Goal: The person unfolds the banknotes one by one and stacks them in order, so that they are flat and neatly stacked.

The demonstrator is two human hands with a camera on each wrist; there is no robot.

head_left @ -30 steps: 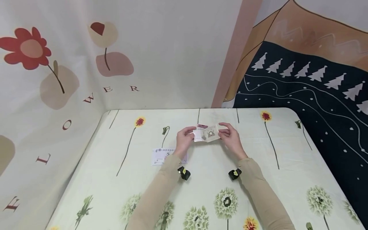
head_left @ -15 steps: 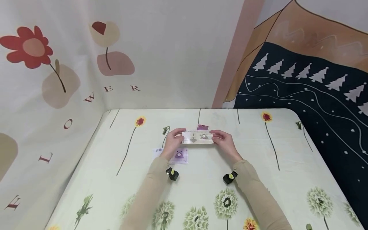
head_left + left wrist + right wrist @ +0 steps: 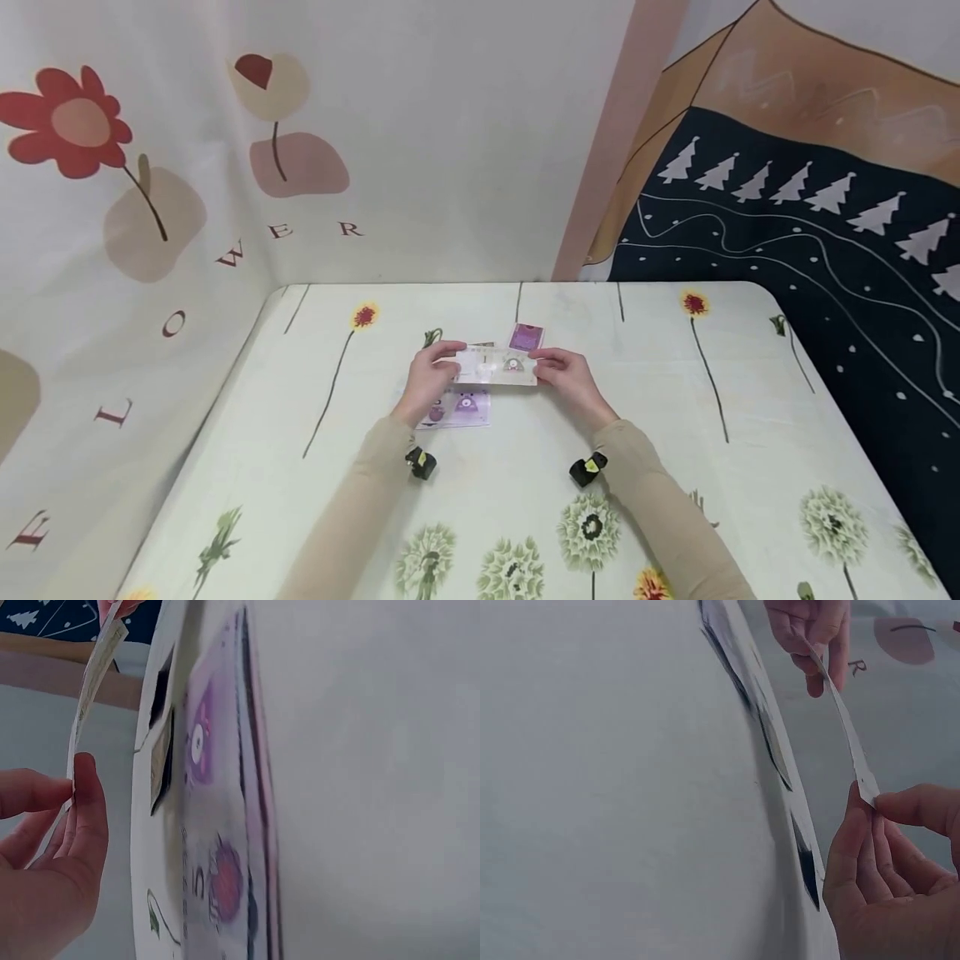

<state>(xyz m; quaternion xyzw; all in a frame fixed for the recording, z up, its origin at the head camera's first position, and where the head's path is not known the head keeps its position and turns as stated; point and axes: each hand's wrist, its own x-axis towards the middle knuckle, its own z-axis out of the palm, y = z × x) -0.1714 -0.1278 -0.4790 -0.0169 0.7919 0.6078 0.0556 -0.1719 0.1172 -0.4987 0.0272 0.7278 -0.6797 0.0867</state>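
A pale banknote-like paper slip (image 3: 495, 367) with small cartoon prints is stretched between my two hands above the table. At its left end, my left hand (image 3: 427, 383) pinches it between thumb and fingers. The opposite end is pinched the same way by my right hand (image 3: 573, 385). Edge-on in the right wrist view, the slip (image 3: 847, 731) looks thin and slightly bowed. Just below it on the table lies a small stack of purple notes (image 3: 467, 408), partly covered by my left hand. A 5 and a cartoon figure show on the top purple note (image 3: 214, 825).
A small purple printed piece (image 3: 527, 337) lies behind the slip, near my right fingers. Another pale piece (image 3: 161, 765) with a dark underside lies beside it, mostly hidden by the slip in the head view. The flower-patterned tablecloth (image 3: 675, 375) meets curtains at the back.
Both hands have moved left and slightly nearer with the slip, which went from creased to stretched flat. More of the small purple piece shows behind it.
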